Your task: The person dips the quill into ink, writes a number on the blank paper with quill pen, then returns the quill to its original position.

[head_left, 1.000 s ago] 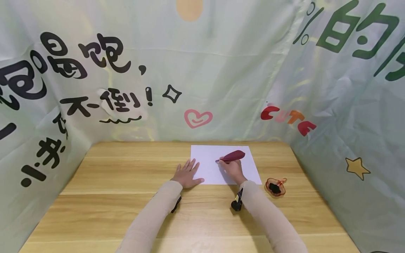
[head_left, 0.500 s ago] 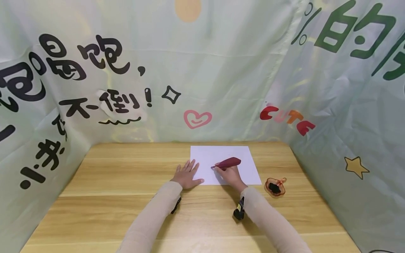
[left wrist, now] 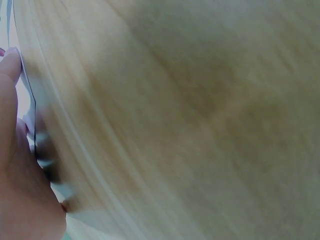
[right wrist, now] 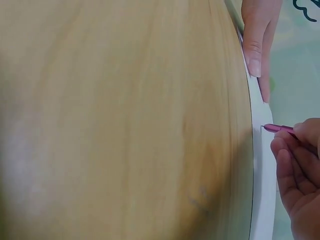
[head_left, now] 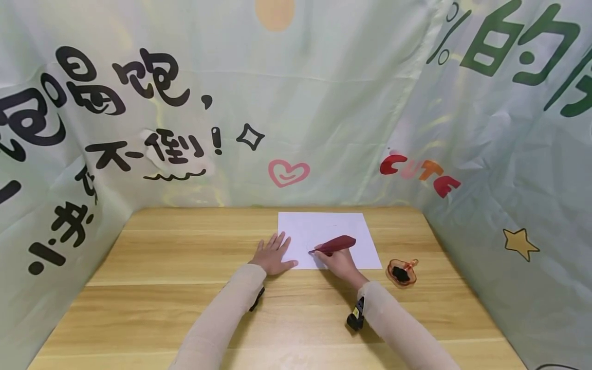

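1. Nearest, 2 beige sleeves (head_left: 217, 324) reach forward over the light wooden table (head_left: 152, 303), each with a small black device at the wrist.
2. Then comes the left hand (head_left: 274, 255), lying flat with straight, slightly spread fingers; it grips nothing and presses down on the near-left corner of a white sheet of paper (head_left: 356, 226), partly on the paper and partly on the wood.
3. From the left wrist camera, the left hand (left wrist: 17, 165) shows only as a thumb and palm edge along the paper's border (left wrist: 24, 102); the rest is blurred wood grain.
4. Just right of it, the right hand (head_left: 339, 262) has its fingers curled round a dark red feather-shaped pen (head_left: 335, 244), holding it in a writing grip.
5. Its tip touches the paper near the sheet's near-middle part, and the broad feather end slants up and to the right, over the sheet.
6. From the right wrist camera, the right hand (right wrist: 300, 175) pinches the thin purple-red nib end of the pen (right wrist: 274, 128), whose point meets the paper (right wrist: 264, 165) close to the table-side edge; the fingertips of the left hand (right wrist: 257, 35) rest on the same edge farther along.
7. To the right, off the paper and well apart from both hands, an amber glass dish (head_left: 402, 272) holding something black sits on the table.
8. Farthest back, a pale green printed cloth backdrop (head_left: 324, 103) with black characters, a pink heart and the word CUTE encloses the table on 3 sides.
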The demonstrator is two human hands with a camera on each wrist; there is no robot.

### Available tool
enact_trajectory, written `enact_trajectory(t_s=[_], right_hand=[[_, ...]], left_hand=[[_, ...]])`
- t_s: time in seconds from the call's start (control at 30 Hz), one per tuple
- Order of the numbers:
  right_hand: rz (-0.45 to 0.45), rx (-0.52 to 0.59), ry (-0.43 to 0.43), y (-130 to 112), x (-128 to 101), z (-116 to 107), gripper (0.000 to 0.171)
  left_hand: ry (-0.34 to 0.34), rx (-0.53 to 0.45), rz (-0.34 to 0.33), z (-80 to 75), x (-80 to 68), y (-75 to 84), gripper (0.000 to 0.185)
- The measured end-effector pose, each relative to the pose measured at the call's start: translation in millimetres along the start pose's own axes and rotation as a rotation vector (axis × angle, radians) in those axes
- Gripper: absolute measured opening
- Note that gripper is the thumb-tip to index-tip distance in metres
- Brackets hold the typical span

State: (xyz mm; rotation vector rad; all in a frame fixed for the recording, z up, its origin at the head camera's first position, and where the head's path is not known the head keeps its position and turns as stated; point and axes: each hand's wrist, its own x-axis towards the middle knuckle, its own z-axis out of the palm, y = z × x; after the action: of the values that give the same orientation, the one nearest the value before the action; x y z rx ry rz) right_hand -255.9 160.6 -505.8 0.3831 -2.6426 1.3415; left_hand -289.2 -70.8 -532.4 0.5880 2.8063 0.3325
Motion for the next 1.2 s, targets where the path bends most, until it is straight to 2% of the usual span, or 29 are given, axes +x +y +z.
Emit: enact_trajectory(t_s=[0.27, 0.73, 1.07, 1.2], right_hand=[[0.062, 0.019, -0.057, -0.3, -12.5, -9.2, 0.013], [0.122, 0.021, -0.070, 5.9, -31.5, -34.7, 0.013], [0.131, -0.008, -0.011, 15.5, -38.5, -48.7, 0.015], [0.173, 0.001, 0.000, 18.4, -39.1, -53.5, 0.015]], left_hand=[[0.004, -0.020, 0.008, -5.4, -5.1, 4.5, 0.086], [-0.002, -0.034, 0.008, -10.2, -11.1, 7.7, 0.083], [-0.012, -0.041, 0.006, -10.5, -11.7, 7.8, 0.083], [-0.007, -0.048, 0.007, -10.9, -12.6, 8.6, 0.084]])
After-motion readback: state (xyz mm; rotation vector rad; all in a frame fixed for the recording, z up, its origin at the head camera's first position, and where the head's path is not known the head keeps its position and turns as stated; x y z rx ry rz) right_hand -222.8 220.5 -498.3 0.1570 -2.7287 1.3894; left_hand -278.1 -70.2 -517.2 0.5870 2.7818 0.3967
